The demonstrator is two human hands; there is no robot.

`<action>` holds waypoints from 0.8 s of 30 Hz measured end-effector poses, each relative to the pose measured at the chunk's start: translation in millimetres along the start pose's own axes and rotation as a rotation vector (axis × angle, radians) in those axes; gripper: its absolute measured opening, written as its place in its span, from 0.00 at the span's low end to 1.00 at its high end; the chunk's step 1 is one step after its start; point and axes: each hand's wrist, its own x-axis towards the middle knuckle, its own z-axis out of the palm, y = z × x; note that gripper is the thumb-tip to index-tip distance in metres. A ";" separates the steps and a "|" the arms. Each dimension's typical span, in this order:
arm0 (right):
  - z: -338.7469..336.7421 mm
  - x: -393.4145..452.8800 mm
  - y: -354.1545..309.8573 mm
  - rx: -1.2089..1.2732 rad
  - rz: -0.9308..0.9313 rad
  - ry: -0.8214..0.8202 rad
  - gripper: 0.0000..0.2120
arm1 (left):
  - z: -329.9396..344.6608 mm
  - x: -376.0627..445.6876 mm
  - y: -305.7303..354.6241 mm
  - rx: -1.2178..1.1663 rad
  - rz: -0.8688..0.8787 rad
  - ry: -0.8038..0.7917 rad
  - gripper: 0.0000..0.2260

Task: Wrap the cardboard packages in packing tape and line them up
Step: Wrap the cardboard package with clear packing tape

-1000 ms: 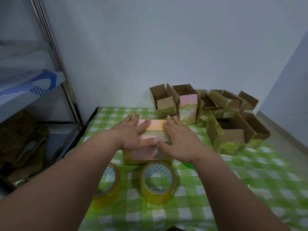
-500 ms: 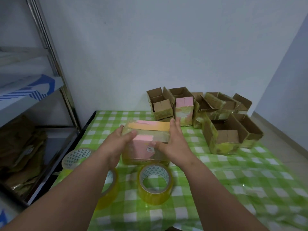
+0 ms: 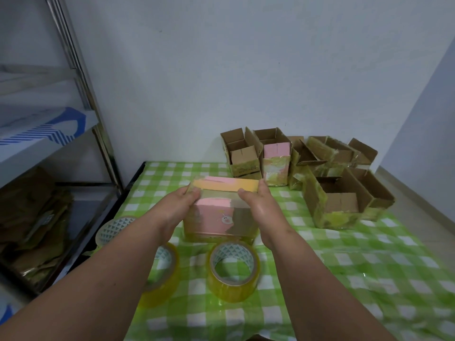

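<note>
Head view. The left hand (image 3: pixel 176 207) and the right hand (image 3: pixel 264 210) form a two-sided grip on a taped package (image 3: pixel 221 212), each hand closed against one end of it. The left thumb lies over the package's upper left corner; the right fingers (image 3: pixel 262 187) reach the far right corner of its top, and the right thumb rests on the top near that end. The package is a closed cardboard box under glossy tape, with an orange strip along its far top edge and pink patches on the top and the near face; a small printed figure shows on the near face. Whether its base touches the counter (image 3: pixel 369 262) or sits just above it cannot be told.

Directly in front of the package, nearer the camera, a roll of yellowish packing tape (image 3: pixel 233 271) lies flat on the green-and-white checked cloth. A second tape roll (image 3: pixel 160 274) lies to its left, partly hidden by the left forearm, and a third roll (image 3: pixel 112 230) sits at the counter's left edge.

Behind and to the right of the package, a cluster of open boxes (image 3: pixel 302 156) stands against the white wall (image 3: pixel 221 70), their flaps raised and their lower sides wrapped in tape; one of them carries a pink flap. The largest open box (image 3: pixel 337 203) stands closer, well apart from the held package on its right.

At far left a metal shelf rack (image 3: pixel 81 94) holds flattened cardboard (image 3: pixel 32 217) on its lower shelf.
</note>
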 end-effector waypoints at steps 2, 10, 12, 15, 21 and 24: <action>0.0 -0.3 -0.9 0.030 0.020 -0.021 0.37 | -0.4 -1.1 0.6 0.012 -0.007 0.000 0.13; -19.4 0.9 7.6 0.140 0.095 0.029 0.26 | 0.7 -3.3 5.6 0.079 -0.037 0.129 0.28; -14.0 -0.5 11.6 0.163 0.100 -0.005 0.26 | 6.9 -5.8 5.6 0.039 -0.020 0.184 0.27; -7.4 2.1 15.5 0.169 0.093 -0.031 0.25 | 12.4 -9.5 7.4 0.031 -0.005 0.203 0.20; -15.0 2.7 8.4 0.257 0.047 -0.031 0.23 | 0.0 -9.2 11.5 -0.033 0.017 0.153 0.09; -18.1 3.0 -1.4 0.393 -0.034 -0.036 0.22 | -3.8 -2.9 18.3 -0.109 0.107 0.191 0.14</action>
